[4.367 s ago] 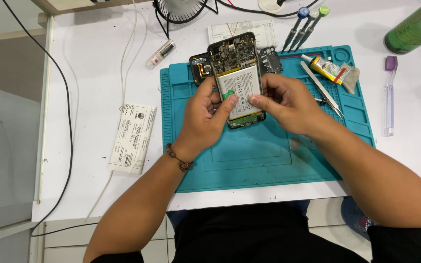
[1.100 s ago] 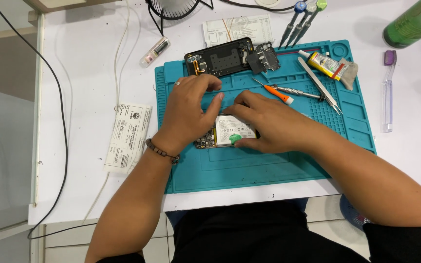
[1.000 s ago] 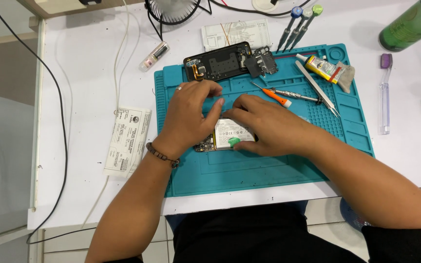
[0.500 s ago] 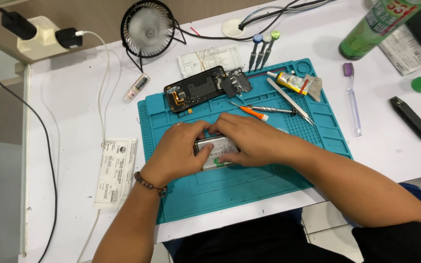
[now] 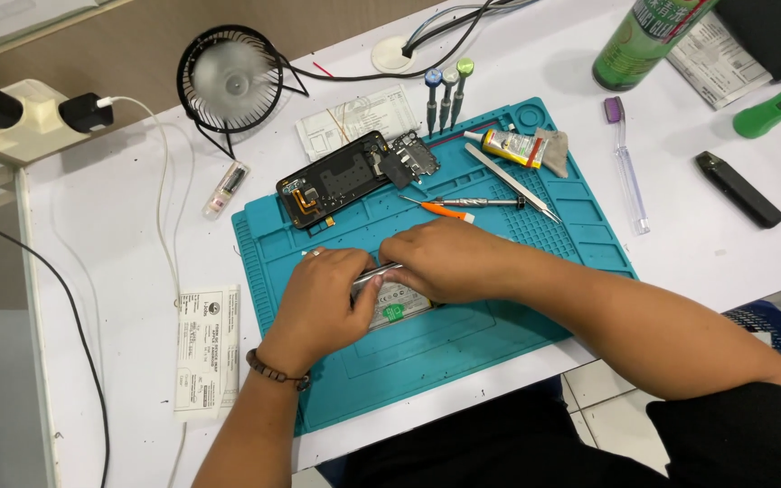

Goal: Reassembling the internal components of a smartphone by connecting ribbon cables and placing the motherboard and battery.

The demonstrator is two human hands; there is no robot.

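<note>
Gripping a phone battery [image 5: 397, 303] from both sides, left hand [image 5: 323, 298] and right hand [image 5: 440, 262] close on it mid teal mat [image 5: 463, 348] on the bench [image 5: 128, 262]; opened phone frame [image 5: 336, 185] lies well apart above.

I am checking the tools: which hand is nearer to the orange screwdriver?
Right. The right hand lies just below the orange screwdriver on the mat; the left hand is farther, down and to the left.
</note>
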